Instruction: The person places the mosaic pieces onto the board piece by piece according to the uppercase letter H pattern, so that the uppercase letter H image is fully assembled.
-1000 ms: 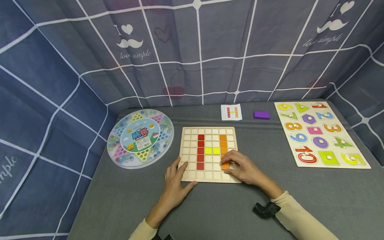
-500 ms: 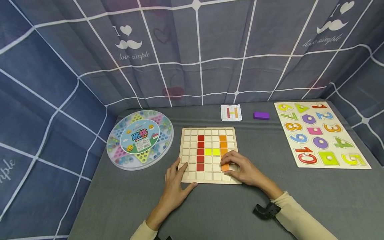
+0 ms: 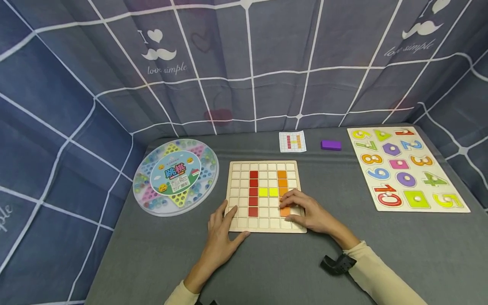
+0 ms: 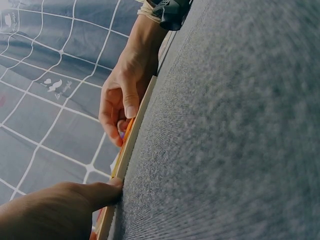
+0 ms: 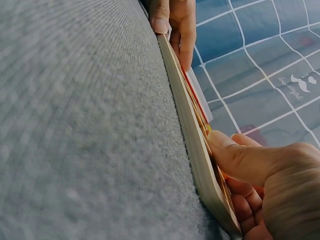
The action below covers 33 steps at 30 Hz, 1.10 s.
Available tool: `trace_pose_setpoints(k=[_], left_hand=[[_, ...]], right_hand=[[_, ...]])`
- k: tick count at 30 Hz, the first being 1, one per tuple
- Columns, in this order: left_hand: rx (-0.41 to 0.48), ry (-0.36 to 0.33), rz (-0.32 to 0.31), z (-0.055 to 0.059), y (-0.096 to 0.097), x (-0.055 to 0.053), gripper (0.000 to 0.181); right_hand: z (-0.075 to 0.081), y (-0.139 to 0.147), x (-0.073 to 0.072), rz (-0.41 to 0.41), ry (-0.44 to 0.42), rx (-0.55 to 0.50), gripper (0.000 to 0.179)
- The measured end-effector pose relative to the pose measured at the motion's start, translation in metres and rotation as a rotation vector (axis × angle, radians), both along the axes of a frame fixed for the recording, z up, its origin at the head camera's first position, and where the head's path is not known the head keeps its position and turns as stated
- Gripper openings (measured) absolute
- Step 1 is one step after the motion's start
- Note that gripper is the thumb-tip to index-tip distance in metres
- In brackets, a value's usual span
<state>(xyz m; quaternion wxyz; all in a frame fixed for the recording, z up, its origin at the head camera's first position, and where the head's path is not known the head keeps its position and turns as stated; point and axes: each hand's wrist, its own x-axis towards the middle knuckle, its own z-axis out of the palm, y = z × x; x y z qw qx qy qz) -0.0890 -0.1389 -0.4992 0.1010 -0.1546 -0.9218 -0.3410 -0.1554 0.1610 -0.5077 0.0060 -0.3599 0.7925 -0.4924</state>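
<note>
A wooden grid board (image 3: 267,223) lies on the grey table. Red tiles (image 3: 253,192) form one column on it and orange tiles (image 3: 282,183) another, with two yellow tiles (image 3: 268,192) between. My left hand (image 3: 221,239) rests at the board's near left corner, fingers along the left side and thumb (image 4: 106,192) against the front edge. Over the near end of the orange column, my right hand (image 3: 310,214) has thumb and curled fingers either side of an orange tile (image 3: 285,212). These fingers hide part of that column.
Behind the board lie a pattern card (image 3: 292,141) and a purple block (image 3: 331,145). A round Chinese checkers set (image 3: 183,203) sits to the left, a number and shape puzzle board (image 3: 415,169) to the right. A tiled-pattern curtain (image 3: 228,55) stands behind and beside the table.
</note>
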Motion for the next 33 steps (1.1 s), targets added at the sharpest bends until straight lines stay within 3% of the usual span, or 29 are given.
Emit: trace_pose_setpoints(k=[17, 23, 30, 33], left_hand=[[-0.008, -0.01, 0.001, -0.001, -0.001, 0.001, 0.076], [-0.003, -0.004, -0.001, -0.002, 0.0, 0.0, 0.076], [0.002, -0.005, -0.001, -0.002, -0.001, 0.0, 0.075], [0.001, -0.011, 0.001, -0.001, -0.001, 0.0, 0.076]], right_hand=[[-0.002, 0.003, 0.0, 0.025, -0.02, -0.035, 0.027], [0.001, 0.002, 0.001, 0.029, 0.025, -0.056, 0.031], [0.023, -0.007, 0.009, 0.062, 0.114, -0.129, 0.033], [0.025, -0.008, 0.009, 0.073, 0.148, -0.139, 0.035]])
